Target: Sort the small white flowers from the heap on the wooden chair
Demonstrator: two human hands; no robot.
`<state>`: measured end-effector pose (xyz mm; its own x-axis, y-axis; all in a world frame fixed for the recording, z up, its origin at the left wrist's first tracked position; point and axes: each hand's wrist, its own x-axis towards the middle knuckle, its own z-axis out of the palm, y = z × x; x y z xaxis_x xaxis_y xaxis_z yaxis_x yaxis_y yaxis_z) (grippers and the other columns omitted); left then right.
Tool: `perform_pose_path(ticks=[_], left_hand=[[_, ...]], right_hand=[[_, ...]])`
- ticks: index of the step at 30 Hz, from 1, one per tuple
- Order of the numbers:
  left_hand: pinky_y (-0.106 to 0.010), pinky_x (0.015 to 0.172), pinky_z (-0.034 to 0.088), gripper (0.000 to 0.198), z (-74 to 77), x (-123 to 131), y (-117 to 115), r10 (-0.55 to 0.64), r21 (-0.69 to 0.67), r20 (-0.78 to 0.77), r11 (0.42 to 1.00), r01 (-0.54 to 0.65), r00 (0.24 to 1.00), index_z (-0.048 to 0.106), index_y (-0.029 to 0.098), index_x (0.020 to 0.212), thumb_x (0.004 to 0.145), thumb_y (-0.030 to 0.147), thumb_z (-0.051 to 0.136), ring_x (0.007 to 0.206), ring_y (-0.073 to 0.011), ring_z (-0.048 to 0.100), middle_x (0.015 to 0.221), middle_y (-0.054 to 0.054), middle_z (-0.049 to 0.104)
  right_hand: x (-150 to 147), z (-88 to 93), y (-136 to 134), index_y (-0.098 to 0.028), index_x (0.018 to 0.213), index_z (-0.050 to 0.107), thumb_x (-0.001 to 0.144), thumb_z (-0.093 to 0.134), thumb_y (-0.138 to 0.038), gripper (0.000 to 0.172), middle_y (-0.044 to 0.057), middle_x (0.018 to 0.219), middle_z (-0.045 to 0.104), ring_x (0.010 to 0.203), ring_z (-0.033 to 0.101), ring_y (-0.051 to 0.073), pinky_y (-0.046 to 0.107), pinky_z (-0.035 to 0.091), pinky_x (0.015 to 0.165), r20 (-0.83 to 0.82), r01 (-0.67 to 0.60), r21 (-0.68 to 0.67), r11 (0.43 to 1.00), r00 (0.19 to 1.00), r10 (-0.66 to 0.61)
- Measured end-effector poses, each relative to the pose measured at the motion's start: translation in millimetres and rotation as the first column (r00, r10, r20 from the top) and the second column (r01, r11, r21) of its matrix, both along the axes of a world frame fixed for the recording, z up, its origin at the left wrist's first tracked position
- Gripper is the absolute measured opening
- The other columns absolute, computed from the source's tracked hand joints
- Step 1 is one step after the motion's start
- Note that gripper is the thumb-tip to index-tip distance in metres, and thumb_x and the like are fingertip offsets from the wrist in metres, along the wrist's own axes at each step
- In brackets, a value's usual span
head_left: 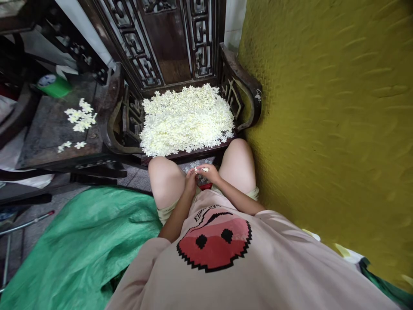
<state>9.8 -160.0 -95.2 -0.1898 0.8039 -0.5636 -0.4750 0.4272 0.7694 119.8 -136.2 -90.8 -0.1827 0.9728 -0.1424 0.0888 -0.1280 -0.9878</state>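
Between my knees, my left hand and my right hand meet, fingers closed around small white flowers. The right fingers pinch one or more blossoms; the left fingertips touch them from the other side, and exactly what they grip is too small to tell. Just beyond the knees, a thick heap of white flowers covers the seat of a carved dark wooden chair. On the side table at the left lie a small cluster of flowers and a few loose ones.
A roll of green tape sits on the side table. Green plastic sheeting spreads over the floor at the left, near a metal rod. Along the right stands a yellow textured surface. Curved chair arms flank the heap.
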Motion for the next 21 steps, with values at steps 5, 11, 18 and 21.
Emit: perform_pose_path(ticks=[5, 11, 18, 21], left_hand=[[-0.020, 0.050, 0.032, 0.023, 4.9, 0.2, -4.4, 0.069, 0.093, -0.152, 0.994, -0.055, 0.986, 0.058, 0.018, 0.074, 0.068, 0.038, 0.066, 0.048, -0.0070, 0.042, 0.051, 0.005, 0.048], [-0.023, 0.069, 0.042, 0.023, 11.5, 3.1, -6.1, 0.029, 0.146, -0.251, 0.989, 0.008, 0.968, 0.066, 0.016, 0.074, 0.061, 0.034, 0.074, 0.069, -0.0123, 0.057, 0.070, -0.002, 0.064], [-0.025, 0.070, 0.042, 0.022, 12.0, 4.3, -3.7, 0.036, 0.099, -0.145, 0.995, -0.022, 0.989, 0.066, 0.015, 0.071, 0.057, 0.030, 0.075, 0.068, -0.0124, 0.057, 0.070, -0.003, 0.066], [-0.024, 0.064, 0.040, 0.019, 9.4, 2.3, -2.8, 0.038, 0.063, -0.122, 0.998, -0.031, 0.992, 0.065, 0.015, 0.067, 0.059, 0.030, 0.073, 0.059, -0.0099, 0.053, 0.063, -0.001, 0.062]], right_hand=[[-2.4, -1.7, 0.1, -0.017, 0.079, 0.070, 0.065, 0.066, -0.033, 0.022, 0.003, 0.075, 0.067, 0.067, 0.057, 0.014, 0.026, 0.043, 0.065, 0.021, -0.009, -0.013, 1.000, 1.000, 0.009], [1.5, 4.7, -2.4, -0.017, 0.080, 0.069, 0.068, 0.063, -0.031, 0.019, 0.003, 0.076, 0.068, 0.068, 0.058, 0.015, 0.026, 0.044, 0.066, 0.142, 0.069, 0.028, 0.997, 0.987, -0.073], [1.1, 8.3, -6.9, -0.020, 0.085, 0.069, 0.072, 0.060, -0.029, 0.018, 0.004, 0.088, 0.070, 0.081, 0.062, 0.019, 0.030, 0.046, 0.075, 0.299, 0.053, 0.145, 0.988, 0.949, -0.095], [0.9, 9.0, -6.4, -0.021, 0.085, 0.069, 0.072, 0.062, -0.030, 0.017, 0.004, 0.089, 0.070, 0.082, 0.063, 0.020, 0.031, 0.047, 0.076, 0.310, 0.069, 0.128, 0.989, 0.945, -0.106]])
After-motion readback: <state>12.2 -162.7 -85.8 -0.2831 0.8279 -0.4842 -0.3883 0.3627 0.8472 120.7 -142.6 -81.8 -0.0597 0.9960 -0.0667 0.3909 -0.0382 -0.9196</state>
